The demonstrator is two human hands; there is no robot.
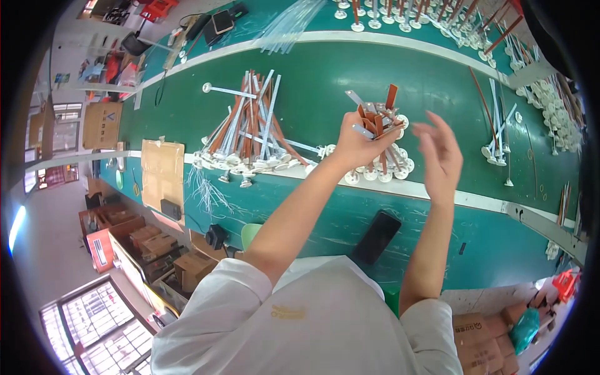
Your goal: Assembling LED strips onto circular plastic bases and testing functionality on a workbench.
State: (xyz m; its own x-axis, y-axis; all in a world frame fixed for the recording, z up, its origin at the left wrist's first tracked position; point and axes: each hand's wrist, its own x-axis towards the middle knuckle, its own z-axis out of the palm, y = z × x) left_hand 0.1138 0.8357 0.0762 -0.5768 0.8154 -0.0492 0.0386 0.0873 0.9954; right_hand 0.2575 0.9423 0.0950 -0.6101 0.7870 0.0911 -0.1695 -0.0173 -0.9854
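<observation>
My left hand (pixel 361 142) is wrapped round a bundle of flat brown and silver strips (pixel 379 120), their upper ends fanning out above my fingers. White round end pieces (pixel 375 175) sit at the bottom of this bundle, by the pale strip along the bench. Just to the right, my right hand (pixel 442 159) is raised with its fingers apart and nothing seen in it. A larger pile of similar brown and silver strips (pixel 253 119) lies left of my hands, its white round ends gathered toward me. One silver strip points left from the pile, a white disc on its end.
On the green bench (pixel 325 69), a few more strips (pixel 497 134) lie at the right. Clear thin strips (pixel 290 25) and many disc-ended strips (pixel 406 19) are at the back. Nearer me are a black phone (pixel 377 237), white ties (pixel 209 190) and a cardboard sheet (pixel 162 178).
</observation>
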